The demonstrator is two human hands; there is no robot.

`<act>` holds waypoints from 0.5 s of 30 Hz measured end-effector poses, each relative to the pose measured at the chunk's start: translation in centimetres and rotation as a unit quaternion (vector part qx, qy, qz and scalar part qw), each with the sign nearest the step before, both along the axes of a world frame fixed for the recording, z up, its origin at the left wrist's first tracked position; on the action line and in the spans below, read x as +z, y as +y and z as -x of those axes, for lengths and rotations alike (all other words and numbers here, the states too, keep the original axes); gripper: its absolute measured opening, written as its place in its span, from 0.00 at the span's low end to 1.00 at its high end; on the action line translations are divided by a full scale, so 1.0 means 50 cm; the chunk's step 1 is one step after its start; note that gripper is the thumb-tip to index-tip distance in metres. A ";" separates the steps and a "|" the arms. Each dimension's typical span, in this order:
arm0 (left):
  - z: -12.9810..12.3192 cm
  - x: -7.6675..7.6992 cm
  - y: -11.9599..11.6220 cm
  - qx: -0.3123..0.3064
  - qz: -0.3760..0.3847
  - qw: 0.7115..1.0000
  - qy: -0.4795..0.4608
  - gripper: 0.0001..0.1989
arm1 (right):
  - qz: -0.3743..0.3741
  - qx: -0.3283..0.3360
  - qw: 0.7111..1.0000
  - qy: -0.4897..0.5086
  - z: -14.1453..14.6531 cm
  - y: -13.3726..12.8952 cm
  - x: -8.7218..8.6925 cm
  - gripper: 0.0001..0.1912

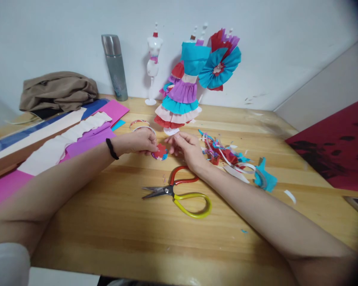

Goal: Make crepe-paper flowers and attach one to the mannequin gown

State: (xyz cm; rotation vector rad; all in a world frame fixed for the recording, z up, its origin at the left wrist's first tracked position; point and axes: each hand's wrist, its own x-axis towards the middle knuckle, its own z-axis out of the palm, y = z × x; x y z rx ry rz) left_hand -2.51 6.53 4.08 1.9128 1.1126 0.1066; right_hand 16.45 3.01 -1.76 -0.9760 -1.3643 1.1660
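My left hand, with a black band at the wrist, pinches the edge of a small round patterned piece, red in the middle with a blue rim. Just right of it my right hand is closed, thumb against curled fingers; whatever it may hold is too small to make out. Below both hands lie scissors with one red and one yellow handle, blades slightly apart and pointing left. Behind my left hand a patterned ring-shaped strip rests on the table.
Scraps of coloured paper or cloth lie right of my hands. Coloured sheets cover the left side. At the back stand a flask, a bare white mannequin and mannequins in ruffled dresses. A brown cloth sits far left.
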 end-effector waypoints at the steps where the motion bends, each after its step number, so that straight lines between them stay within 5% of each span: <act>1: 0.000 0.002 -0.001 -0.001 0.003 1.000 0.001 0.10 | 0.000 0.000 1.000 -0.001 0.000 0.000 0.000 0.21; 8: 0.020 0.045 0.011 0.035 -0.032 0.999 -0.005 0.06 | 0.015 -0.007 1.000 0.019 0.001 -0.005 0.011 0.21; 12: 0.055 0.076 0.031 -0.037 -0.090 0.994 0.050 0.04 | 0.027 0.000 0.999 0.039 -0.002 -0.002 0.021 0.21; 15: 0.079 0.091 0.042 -0.095 -0.066 0.984 0.139 0.08 | 0.052 0.009 0.997 0.050 -0.004 0.000 0.026 0.20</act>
